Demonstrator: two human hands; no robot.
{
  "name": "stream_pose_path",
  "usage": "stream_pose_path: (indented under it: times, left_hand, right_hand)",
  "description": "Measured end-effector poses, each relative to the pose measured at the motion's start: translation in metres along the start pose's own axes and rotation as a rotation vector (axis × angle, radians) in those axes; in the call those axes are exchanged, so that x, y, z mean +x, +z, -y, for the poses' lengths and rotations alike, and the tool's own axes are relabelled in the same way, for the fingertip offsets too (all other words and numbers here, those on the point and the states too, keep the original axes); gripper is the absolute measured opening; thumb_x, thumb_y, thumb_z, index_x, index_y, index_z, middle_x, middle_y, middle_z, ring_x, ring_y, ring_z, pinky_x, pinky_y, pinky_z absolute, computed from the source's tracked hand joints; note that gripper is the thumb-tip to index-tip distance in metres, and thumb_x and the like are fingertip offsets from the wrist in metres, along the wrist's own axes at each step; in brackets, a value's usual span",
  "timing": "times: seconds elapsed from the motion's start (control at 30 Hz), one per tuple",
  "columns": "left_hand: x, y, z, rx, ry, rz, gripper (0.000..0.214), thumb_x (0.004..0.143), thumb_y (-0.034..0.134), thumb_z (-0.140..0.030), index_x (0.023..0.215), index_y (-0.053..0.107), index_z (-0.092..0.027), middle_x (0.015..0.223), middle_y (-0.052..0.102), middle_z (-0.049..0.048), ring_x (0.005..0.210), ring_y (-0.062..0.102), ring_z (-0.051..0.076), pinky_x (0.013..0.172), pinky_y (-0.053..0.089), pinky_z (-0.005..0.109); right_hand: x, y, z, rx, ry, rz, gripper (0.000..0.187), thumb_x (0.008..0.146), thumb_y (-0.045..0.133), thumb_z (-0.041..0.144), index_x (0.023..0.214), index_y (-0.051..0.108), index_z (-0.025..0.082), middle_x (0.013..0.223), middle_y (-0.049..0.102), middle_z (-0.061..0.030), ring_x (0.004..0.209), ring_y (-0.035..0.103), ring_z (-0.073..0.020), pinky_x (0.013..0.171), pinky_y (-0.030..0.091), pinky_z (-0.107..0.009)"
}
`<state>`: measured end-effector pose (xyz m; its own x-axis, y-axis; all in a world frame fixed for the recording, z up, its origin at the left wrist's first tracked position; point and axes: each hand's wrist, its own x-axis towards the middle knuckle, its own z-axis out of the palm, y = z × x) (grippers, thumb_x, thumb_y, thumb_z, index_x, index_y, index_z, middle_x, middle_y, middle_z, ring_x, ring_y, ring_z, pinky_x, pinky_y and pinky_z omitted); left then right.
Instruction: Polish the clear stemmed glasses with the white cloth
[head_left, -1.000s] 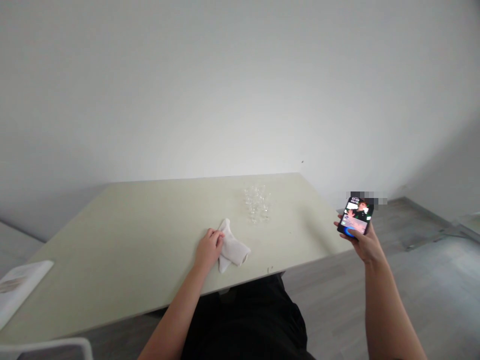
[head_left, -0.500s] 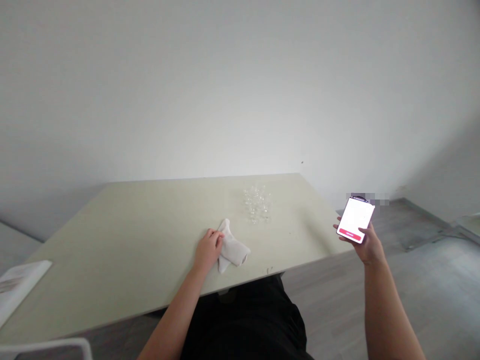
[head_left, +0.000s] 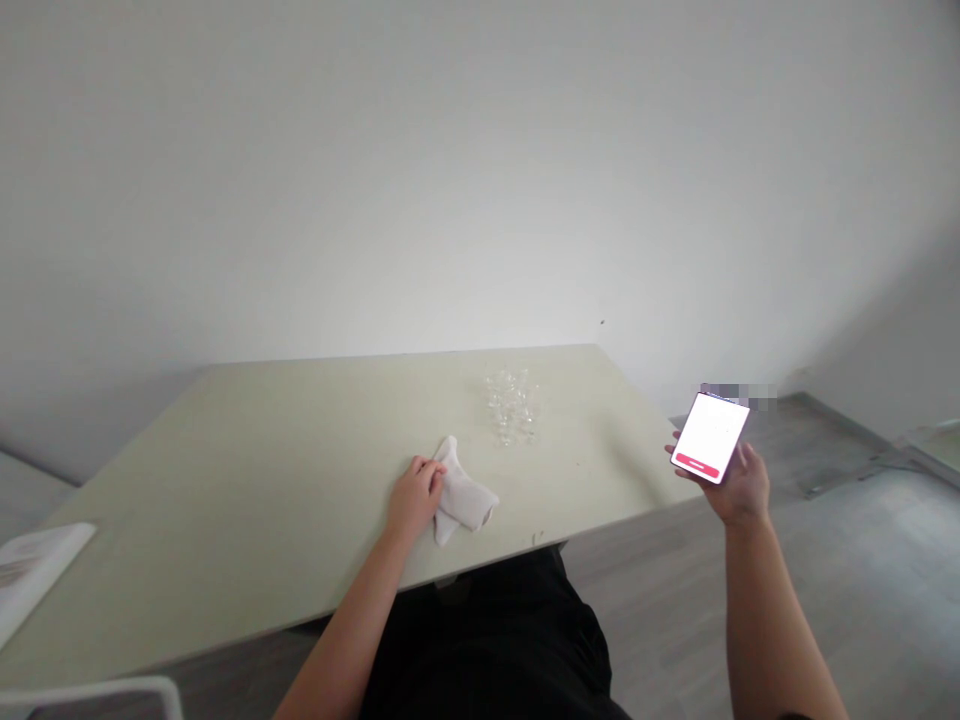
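A crumpled white cloth (head_left: 465,498) lies near the front edge of the table. My left hand (head_left: 416,492) rests on the tabletop with its fingers curled onto the cloth's left side; the fingertips are partly hidden. Off the table's right end, my right hand (head_left: 742,485) grips a phone (head_left: 711,436) from below, its thumb beside the lower right edge. The lit screen is white with a red bar at the bottom. Behind the cloth stands a cluster of clear, shiny pieces (head_left: 512,405), too transparent to make out singly.
The pale table (head_left: 262,500) reaches back to a white wall (head_left: 420,200). At its left front lies a white flat item (head_left: 37,575), cut by the frame. A white curved frame (head_left: 112,688) shows at the lower left. Grey wood-look floor (head_left: 645,600) lies to the right.
My right thumb has moved off the phone screen to its right side. The left hand and the cloth stay in place; the view has shifted slightly.
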<state>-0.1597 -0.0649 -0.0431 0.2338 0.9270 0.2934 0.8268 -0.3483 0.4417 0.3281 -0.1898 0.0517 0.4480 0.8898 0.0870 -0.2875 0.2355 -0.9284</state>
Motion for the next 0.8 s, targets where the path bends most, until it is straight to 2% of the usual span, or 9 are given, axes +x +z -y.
stream_pose_path:
  times: [0.17,0.43,0.8]
  left_hand:
    - [0.0003,-0.0010,-0.0012,-0.006,0.002,-0.003,0.022,0.091,0.040,-0.023,0.096,0.061,-0.020,0.102,0.058,0.0058,0.090,0.059,0.018,0.082,0.045,0.029]
    - [0.0001,0.0016,0.0022,-0.008,0.012,-0.012,0.022,0.091,0.040,-0.024,0.096,0.061,-0.021,0.102,0.058,0.0057,0.088,0.059,0.018,0.081,0.046,0.029]
    - [0.0003,0.0004,0.0028,0.000,0.016,-0.013,0.023,0.090,0.040,-0.024,0.097,0.062,-0.020,0.103,0.058,0.0056,0.088,0.059,0.018,0.081,0.046,0.030]
  right_hand:
    - [0.0014,-0.0025,-0.0001,0.018,0.015,0.011,0.066,0.079,0.051,0.061,0.135,0.050,0.027,0.115,0.070,-0.0114,0.094,0.070,-0.0344,0.055,0.060,-0.042]
    - [0.0022,0.0003,0.0019,0.037,0.036,0.045,0.064,0.079,0.054,0.059,0.133,0.051,0.025,0.118,0.069,-0.0131,0.097,0.069,-0.0336,0.056,0.061,-0.039]
    - [0.0029,0.0030,0.0009,0.119,0.047,0.003,0.061,0.075,0.050,0.054,0.129,0.054,0.026,0.114,0.069,-0.0120,0.101,0.067,-0.0365,0.079,0.055,-0.058]
